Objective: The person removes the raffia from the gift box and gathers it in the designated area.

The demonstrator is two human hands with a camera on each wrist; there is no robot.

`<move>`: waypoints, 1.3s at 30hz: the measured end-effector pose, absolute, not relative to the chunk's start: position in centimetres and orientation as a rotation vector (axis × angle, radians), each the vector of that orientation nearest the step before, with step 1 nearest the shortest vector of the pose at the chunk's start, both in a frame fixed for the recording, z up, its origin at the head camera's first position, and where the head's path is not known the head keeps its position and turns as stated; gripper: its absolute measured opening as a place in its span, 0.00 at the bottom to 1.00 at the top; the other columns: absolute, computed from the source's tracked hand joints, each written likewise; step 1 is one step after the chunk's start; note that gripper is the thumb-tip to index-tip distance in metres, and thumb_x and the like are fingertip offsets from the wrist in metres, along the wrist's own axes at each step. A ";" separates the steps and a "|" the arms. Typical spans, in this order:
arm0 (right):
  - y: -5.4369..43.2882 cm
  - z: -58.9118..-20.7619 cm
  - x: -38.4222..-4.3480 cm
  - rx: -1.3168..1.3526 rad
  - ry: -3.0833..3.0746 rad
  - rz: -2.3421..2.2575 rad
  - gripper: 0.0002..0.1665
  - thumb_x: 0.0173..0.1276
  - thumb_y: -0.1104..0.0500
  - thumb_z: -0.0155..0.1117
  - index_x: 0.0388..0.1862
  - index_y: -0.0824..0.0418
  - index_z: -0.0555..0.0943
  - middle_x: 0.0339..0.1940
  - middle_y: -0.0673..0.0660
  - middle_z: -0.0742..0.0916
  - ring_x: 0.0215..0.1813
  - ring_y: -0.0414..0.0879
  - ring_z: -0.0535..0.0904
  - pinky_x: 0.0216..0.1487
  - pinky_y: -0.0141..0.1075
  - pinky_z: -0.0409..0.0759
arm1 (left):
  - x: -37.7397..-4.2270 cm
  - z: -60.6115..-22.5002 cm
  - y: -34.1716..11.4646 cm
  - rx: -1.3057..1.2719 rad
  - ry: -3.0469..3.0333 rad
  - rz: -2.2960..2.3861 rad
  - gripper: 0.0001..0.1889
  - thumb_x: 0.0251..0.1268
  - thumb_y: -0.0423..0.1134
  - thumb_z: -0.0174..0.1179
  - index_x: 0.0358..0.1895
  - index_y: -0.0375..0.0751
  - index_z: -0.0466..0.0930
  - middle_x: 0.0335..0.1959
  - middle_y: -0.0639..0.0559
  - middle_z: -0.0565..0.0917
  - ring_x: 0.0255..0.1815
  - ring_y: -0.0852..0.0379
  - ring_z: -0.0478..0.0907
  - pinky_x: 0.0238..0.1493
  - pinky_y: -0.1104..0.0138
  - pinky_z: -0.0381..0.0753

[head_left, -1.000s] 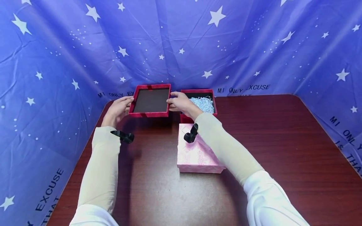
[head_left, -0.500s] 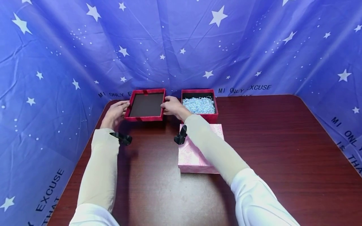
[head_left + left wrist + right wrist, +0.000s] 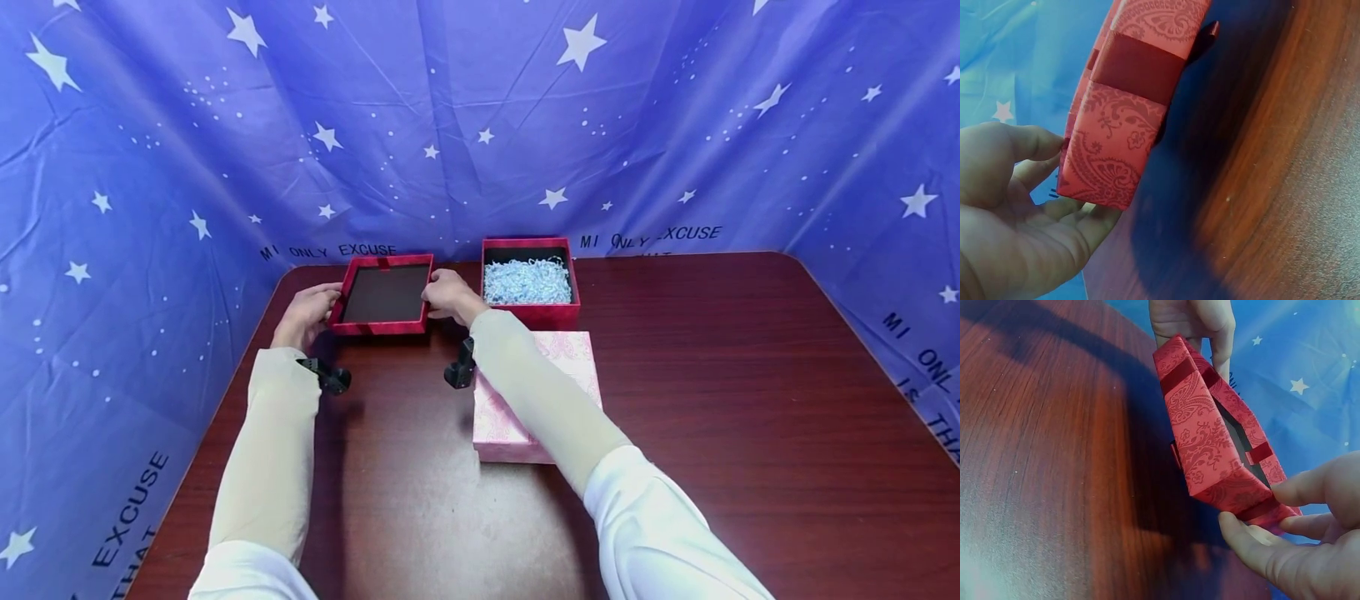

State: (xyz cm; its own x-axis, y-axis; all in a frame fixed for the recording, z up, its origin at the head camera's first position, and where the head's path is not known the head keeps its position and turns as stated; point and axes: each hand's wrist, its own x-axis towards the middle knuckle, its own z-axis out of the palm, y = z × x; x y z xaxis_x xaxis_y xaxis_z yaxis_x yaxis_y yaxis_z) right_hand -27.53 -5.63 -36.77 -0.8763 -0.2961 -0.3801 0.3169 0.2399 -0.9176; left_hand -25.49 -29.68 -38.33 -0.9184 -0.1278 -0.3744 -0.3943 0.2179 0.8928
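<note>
Your left hand (image 3: 306,317) and right hand (image 3: 452,297) pinch opposite sides of the red lid (image 3: 386,293), thumbs at its rim. It lies hollow side up, left of centre in the head view; whether it touches the table (image 3: 712,400) is unclear. The step looks like placing the lid; next likely calls for settling it level, then releasing, clear of the open red box (image 3: 543,315) at upper centre.

Lid (image 3: 382,293) red paisley, dark inside; box (image 3: 504,419) pink, patterned; shreds (image 3: 528,282) pale blue; curtain (image 3: 480,92) blue, white-starred
</note>
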 end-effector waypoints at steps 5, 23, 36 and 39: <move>-6.0 -37.3 -27.3 0.014 2.064 -1.636 0.35 0.67 0.71 0.46 0.73 0.67 0.56 0.42 0.60 0.74 0.39 0.48 0.73 0.57 0.46 0.80 | -25.4 -38.6 -29.7 -0.539 2.284 1.737 0.23 0.74 0.34 0.38 0.70 0.38 0.62 0.25 0.61 0.66 0.22 0.69 0.62 0.30 0.75 0.69; -6.5 -37.5 -28.0 0.034 2.111 -1.455 0.05 0.66 0.73 0.45 0.38 0.65 0.65 0.27 0.53 0.67 0.28 0.46 0.66 0.54 0.43 0.82 | -25.3 -39.6 -29.1 -0.559 2.315 1.687 0.25 0.71 0.28 0.38 0.71 0.37 0.61 0.47 0.49 0.69 0.24 0.68 0.62 0.29 0.75 0.67; -7.4 -42.5 -32.4 0.027 2.085 -1.409 0.14 0.63 0.68 0.52 0.47 0.66 0.66 0.32 0.55 0.71 0.20 0.44 0.62 0.43 0.41 0.84 | -25.6 -40.3 -29.5 -0.568 2.331 1.695 0.23 0.76 0.33 0.42 0.71 0.39 0.62 0.33 0.56 0.69 0.17 0.69 0.58 0.22 0.77 0.61; -6.6 -38.1 -29.7 -0.021 2.190 -1.283 0.07 0.68 0.63 0.51 0.43 0.64 0.67 0.38 0.55 0.71 0.29 0.45 0.65 0.50 0.41 0.82 | -25.8 -40.1 -29.4 -0.593 2.361 1.703 0.22 0.76 0.36 0.41 0.70 0.37 0.62 0.38 0.54 0.71 0.21 0.70 0.63 0.23 0.79 0.65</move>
